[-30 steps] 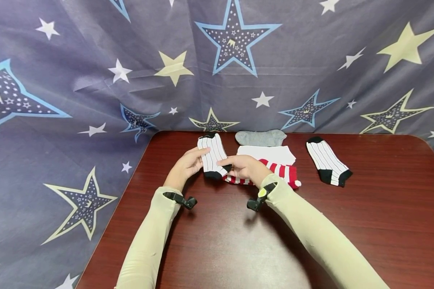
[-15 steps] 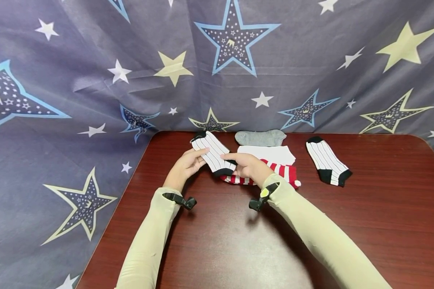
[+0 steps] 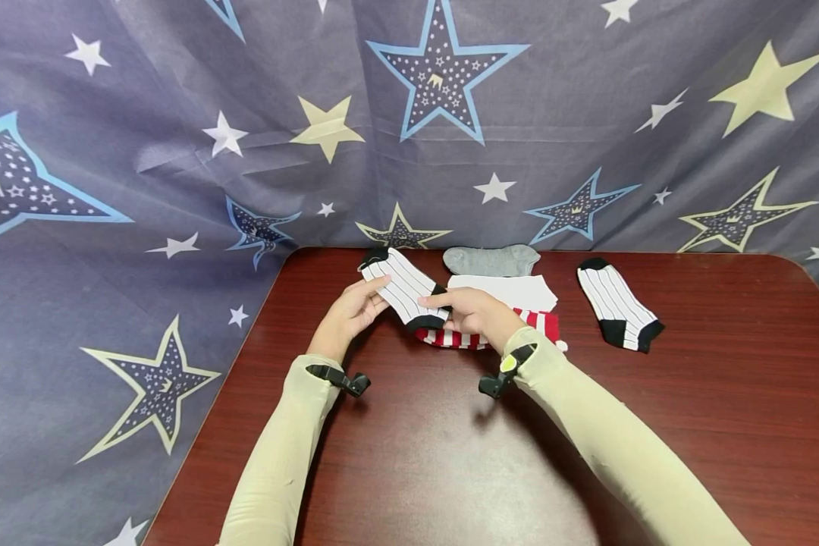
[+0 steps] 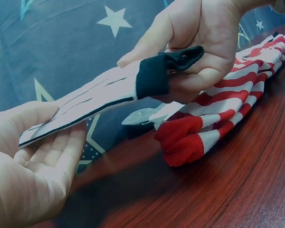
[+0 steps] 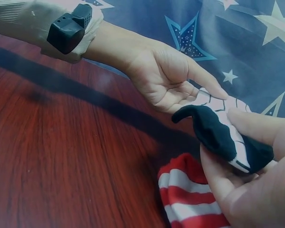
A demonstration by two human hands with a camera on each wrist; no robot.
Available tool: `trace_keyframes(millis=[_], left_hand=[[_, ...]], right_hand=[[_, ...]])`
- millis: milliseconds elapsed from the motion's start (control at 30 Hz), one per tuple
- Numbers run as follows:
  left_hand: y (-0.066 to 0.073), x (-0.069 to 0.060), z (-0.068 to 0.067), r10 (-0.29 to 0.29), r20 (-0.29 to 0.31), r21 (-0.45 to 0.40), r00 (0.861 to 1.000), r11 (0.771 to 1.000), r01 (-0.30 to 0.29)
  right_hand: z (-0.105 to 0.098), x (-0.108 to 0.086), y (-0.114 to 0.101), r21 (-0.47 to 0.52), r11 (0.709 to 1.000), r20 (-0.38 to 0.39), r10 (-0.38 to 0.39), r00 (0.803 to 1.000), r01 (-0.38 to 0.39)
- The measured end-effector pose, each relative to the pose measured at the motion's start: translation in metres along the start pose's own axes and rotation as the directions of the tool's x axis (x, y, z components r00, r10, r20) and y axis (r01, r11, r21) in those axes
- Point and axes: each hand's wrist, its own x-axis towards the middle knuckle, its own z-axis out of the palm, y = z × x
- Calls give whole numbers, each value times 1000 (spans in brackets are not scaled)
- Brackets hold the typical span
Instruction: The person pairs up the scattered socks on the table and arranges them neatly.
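A white ankle sock (image 3: 403, 284) with thin dark stripes and black ends is held tilted above the far left of the table. My left hand (image 3: 356, 309) pinches its left edge, thumb on top and fingers beneath. On the other side my right hand (image 3: 476, 315) pinches the end with the black patches. In the left wrist view the sock (image 4: 97, 92) stretches flat between both hands, and a black part (image 4: 187, 56) sticks out past the right hand's thumb. Red-and-white striped socks (image 3: 450, 340) lie below the right hand, which partly hides them.
Behind the striped socks lie a white sock (image 3: 508, 290) and a grey sock (image 3: 493, 261). A similar black-and-white striped sock (image 3: 617, 303) rests farther right on the brown table (image 3: 409, 455). A star-patterned cloth (image 3: 259, 91) hangs at the table's far edge.
The held sock has turned so its lower end points more to the right. My right hand has shifted slightly right with that end; the left hand has barely moved.
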Motion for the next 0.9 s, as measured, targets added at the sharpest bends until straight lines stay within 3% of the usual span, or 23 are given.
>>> trace_keyframes(millis=[333,467,567,767,900], left_hand=[[0,-1,0,20,36,-7,999,1000,-20],[1,1,1,-6,9,-6,1000,1000,6],[1,0,1,-16,11,9,1000,1000,16],[1,-3,1,-6,64,6,998,1000,6],[0,-4,1,4,89,19,996,1000,-6]], right_hand=[[-6,-5,-2,-54,998,-60,16,998,-19],[-15,-4,-4,-26,1000,24,-3,1000,4],[-18,-6,-5,-14,1000,44,-11,999,11],[-17,-11,-10,49,999,-55,5,998,-2],[-20,-14,-12,82,997,-69,4,998,2]])
